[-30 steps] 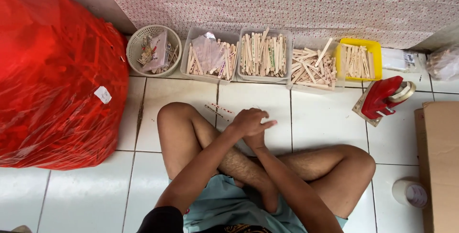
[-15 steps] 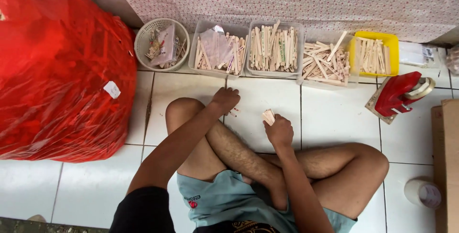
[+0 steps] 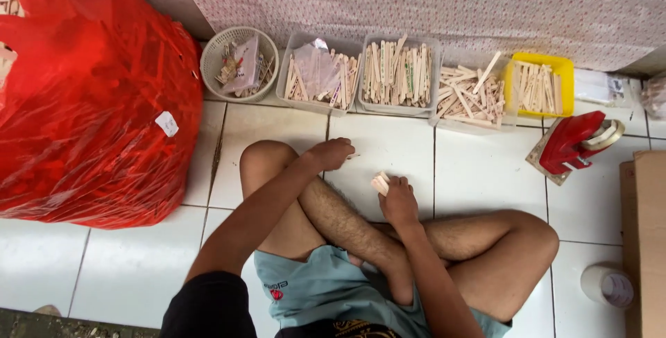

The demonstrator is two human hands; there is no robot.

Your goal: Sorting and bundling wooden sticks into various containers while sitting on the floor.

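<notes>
At the far left a bulging red plastic sack (image 3: 90, 95) was seen resting on the tiled floor (image 3: 270, 130). Along the wall a round basket (image 3: 239, 64), three clear trays of wooden sticks (image 3: 397, 74) and a yellow tray (image 3: 540, 87) were lined up.

A second before, both hands had been held together above the knee. Since then they had been parted. The left grip (image 3: 331, 154) had been carried forward and lowered to the floor in front of the trays, where it was found curled over, knuckles up. Whether anything was enclosed in it could not be told. A pale sliver, possibly one loose stick, was glimpsed just beside its fingertips. It may be judged that something on the tile was being picked up by that hand alone.

The small bundle of sticks (image 3: 380, 183) was thus left to the right grip (image 3: 399, 199), by which it was clasped firmly, fingers wrapped round it, the stick ends jutting out at the upper left. It was held low over the floor beside the shin, near the left grip but apart from it.

Further right a red tape dispenser (image 3: 576, 145), a cardboard box (image 3: 649, 241) and a tape roll (image 3: 607, 286) were lying untouched.
</notes>
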